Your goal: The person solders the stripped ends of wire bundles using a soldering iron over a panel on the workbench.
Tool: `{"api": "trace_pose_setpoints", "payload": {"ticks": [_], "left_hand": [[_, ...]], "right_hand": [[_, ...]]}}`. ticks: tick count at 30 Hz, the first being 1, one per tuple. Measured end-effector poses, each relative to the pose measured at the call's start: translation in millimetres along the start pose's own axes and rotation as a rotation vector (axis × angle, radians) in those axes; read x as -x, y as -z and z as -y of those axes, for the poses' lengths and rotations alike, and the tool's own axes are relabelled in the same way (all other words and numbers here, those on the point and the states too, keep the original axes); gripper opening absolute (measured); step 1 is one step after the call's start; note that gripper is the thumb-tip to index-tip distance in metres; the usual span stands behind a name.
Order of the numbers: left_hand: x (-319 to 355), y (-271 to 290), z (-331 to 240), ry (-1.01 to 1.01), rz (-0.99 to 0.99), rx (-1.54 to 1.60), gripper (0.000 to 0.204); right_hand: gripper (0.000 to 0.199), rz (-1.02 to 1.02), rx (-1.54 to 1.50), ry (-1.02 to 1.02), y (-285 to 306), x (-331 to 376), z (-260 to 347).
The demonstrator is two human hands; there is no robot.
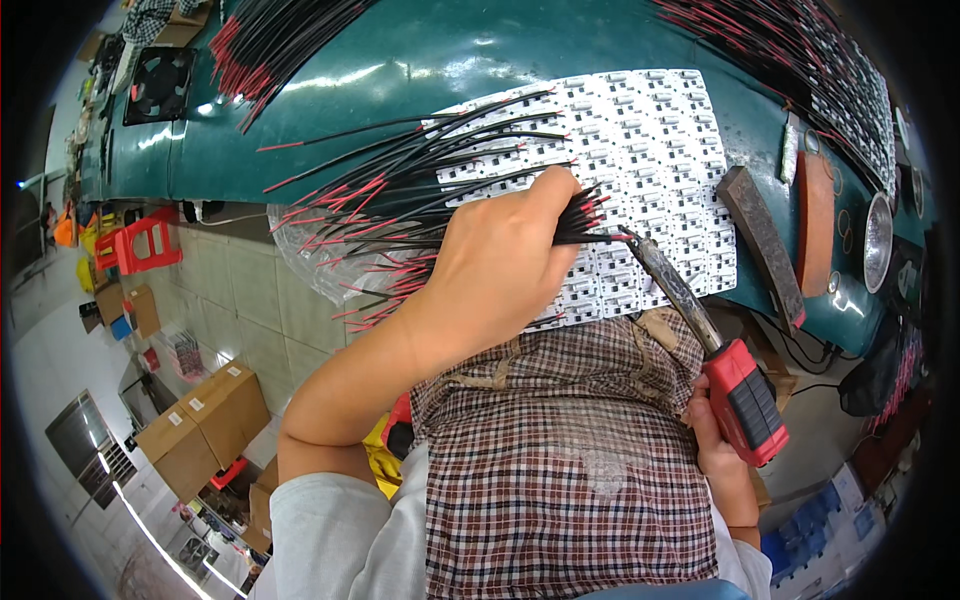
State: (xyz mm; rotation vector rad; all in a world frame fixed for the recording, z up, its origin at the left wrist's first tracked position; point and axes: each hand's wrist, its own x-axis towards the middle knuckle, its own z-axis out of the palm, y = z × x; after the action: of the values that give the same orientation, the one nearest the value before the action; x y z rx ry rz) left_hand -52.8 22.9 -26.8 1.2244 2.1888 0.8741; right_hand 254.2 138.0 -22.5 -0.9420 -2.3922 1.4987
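Green worktop carries the lot; the white sheet of circuit boards lies flat at its near edge, right against the person's front, probably so both hands reach it easily. The held bunch of black wires sits across the sheet's left part, red ends fanning out left past the edge, other ends poking out by the thumb. Left hand is closed around that bunch, likely to feed tips toward the iron. Right hand grips the red-and-black handle of a soldering iron, shaft slanting up-left, probably angled so the hot part stays off the fingers; its tip is at or just beside one wire end, can't tell if touching. Spare stock sits at the back, likely out of the way: an upper-left wire pile and an upper-right wire pile. Dark bar, orange-brown block and metal bowl stand right of the sheet, maybe for quick reach on the iron side. Counts: one sheet in full view, two spare piles, one held bunch, one iron, one bar, one block, one bowl; individual wires overlap too much to count.
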Motion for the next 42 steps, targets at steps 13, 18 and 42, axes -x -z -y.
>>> {"api": "trace_pose_setpoints", "payload": {"ticks": [13,18,42], "left_hand": [[13.9,4.9,-22.0,-0.028,-0.081,0.033,0.017],[20.6,-15.6,-11.4,0.032,-0.078,-0.03,0.016],[16.1,-19.9,-8.7,-0.03,-0.102,-0.101,0.015]], "right_hand": [[0.027,0.009,0.087,0.074,5.1,-1.5,11.8],[0.027,0.111,0.198,0.166,8.6,-17.2,21.4],[0.025,0.056,0.202,0.263,5.6,-20.9,21.6]]}}
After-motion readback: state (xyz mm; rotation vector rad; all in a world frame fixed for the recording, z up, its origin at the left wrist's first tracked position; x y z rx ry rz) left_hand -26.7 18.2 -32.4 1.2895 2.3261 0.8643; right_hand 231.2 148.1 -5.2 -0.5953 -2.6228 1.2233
